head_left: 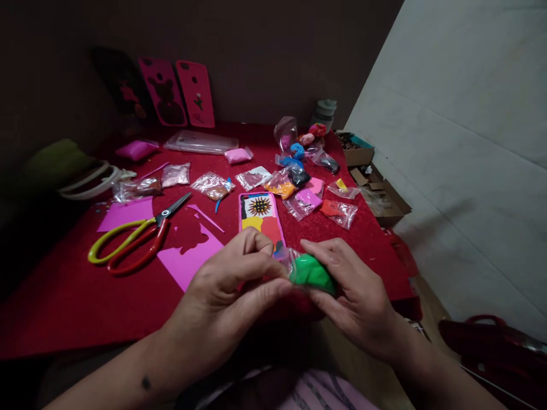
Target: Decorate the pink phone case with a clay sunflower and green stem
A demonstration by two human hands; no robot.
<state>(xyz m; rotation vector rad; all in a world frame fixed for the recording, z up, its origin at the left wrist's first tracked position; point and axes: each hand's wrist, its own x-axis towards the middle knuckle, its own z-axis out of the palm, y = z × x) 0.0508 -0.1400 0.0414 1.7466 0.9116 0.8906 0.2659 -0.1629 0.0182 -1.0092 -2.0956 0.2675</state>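
Both my hands meet over the near edge of the red table (64,302). My right hand (359,296) is closed round a clear bag of green clay (311,273). My left hand (231,279) pinches the open end of that same bag with thumb and fingertips. Just beyond my fingers lies a decorated phone case (260,215) with a sun pattern and coloured patches.
Yellow-and-red scissors (137,239) and pink foam sheets (188,256) lie at the left. Several small bags of coloured clay (299,193) are spread across the middle and back. Pink phone cases (194,94) lean on the wall. A cardboard box (380,193) sits at the right.
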